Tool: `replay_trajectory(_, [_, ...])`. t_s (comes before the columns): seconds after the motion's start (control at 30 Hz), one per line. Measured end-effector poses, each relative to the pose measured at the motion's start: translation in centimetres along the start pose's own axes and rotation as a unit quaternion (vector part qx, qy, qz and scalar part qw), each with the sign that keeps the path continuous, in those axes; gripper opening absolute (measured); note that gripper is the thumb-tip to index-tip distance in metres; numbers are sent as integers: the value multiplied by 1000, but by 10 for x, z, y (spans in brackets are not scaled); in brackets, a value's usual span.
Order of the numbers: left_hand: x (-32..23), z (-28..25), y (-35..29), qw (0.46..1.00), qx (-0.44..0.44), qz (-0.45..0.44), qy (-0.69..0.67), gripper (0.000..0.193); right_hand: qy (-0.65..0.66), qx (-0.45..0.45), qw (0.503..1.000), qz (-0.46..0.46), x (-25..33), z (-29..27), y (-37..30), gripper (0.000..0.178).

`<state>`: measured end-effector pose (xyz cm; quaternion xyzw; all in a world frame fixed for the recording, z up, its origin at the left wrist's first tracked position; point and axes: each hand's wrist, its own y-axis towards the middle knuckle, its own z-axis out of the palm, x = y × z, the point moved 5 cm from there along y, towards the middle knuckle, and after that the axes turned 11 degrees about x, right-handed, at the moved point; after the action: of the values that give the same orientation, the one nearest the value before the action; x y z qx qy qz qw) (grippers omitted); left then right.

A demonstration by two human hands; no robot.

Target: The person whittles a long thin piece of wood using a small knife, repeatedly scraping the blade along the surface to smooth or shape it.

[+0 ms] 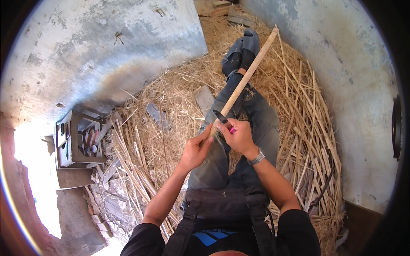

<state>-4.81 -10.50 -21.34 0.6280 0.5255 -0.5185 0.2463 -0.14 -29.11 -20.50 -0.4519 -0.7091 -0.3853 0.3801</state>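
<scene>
A long, pale wooden stick (250, 71) slants over my outstretched legs, its far end beyond my feet. Its near end is pinched between the thumb and fingers of my left hand (197, 149). My right hand (239, 135), with a metal watch (257, 157) at the wrist, is closed round a knife with a pink handle (232, 129). The knife's dark blade (219, 116) lies across the stick just ahead of my left fingers. Whether the edge bites into the wood is too small to tell. My right thumb rests close to the stick.
Shavings and straw-like strips (171, 111) cover the floor around my legs. Long thin wooden strips (307, 141) are heaped along the right wall (354, 85). At the left stands a small wooden cabinet (77, 160) with things inside. A flat grey piece (205, 99) lies beside my legs.
</scene>
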Motion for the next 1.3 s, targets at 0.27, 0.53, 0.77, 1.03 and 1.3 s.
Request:
replay_trajectory(0.27, [5, -21, 26, 996, -80, 12, -25, 48, 89, 144, 985, -37, 25, 16, -28, 27])
replay_trajectory(0.53, [21, -22, 10, 914, 99, -99, -380, 53, -56, -209, 970, 112, -63, -98, -16, 38])
replay_trajectory(0.77, [46, 16, 3, 776, 188, -166, -579, 42, -66, -306, 940, 137, -110, -147, 5, 30])
replay_trajectory(1.03, [61, 23, 7, 734, 212, -201, -613, 38, -199, -79, 972, 94, -110, -51, 62, 34])
replay_trajectory(1.3, [59, 23, 7, 778, 193, -209, -560, 36, -149, -15, 989, 12, -82, 23, 32, 34])
